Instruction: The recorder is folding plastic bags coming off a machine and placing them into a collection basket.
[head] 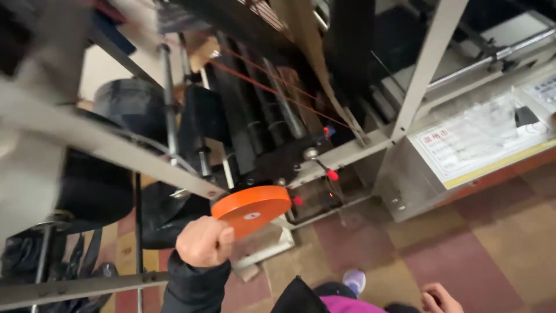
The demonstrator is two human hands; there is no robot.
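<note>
Orange disc (252, 210), flat and round with a small pale mark at its centre, is being held at its lower left edge by the left hand (204, 240). That hand is closing as a fist around the rim, and a dark sleeve (194, 287) is covering the wrist below it. The disc is tilting slightly, its right edge lying just beside a small red knob (297, 201).

Directly above the disc, a pale metal frame bar (116, 152) is running diagonally and is ending close over the disc's upper left edge. Behind the disc, black rollers (255, 116) are standing in a row, with thin red threads (272, 90) crossing in front of them. A lever with a red tip (332, 174) is projecting up and to the right of the disc. A strip of brown paper (315, 64) is hanging further above. Left of the disc, black bagging material (87, 191) is bulking under the frame.

Well to the right of the disc, a grey cabinet (405, 185) is carrying a plastic-covered printed sheet (480, 139) on its top. Below the disc, a checkered floor (475, 255) of red and tan tiles is showing, along with a pale shoe tip (354, 281).

The right hand (440, 299) is sitting at the lower frame edge, well apart from the disc, fingers curling loosely and holding nothing visible.
</note>
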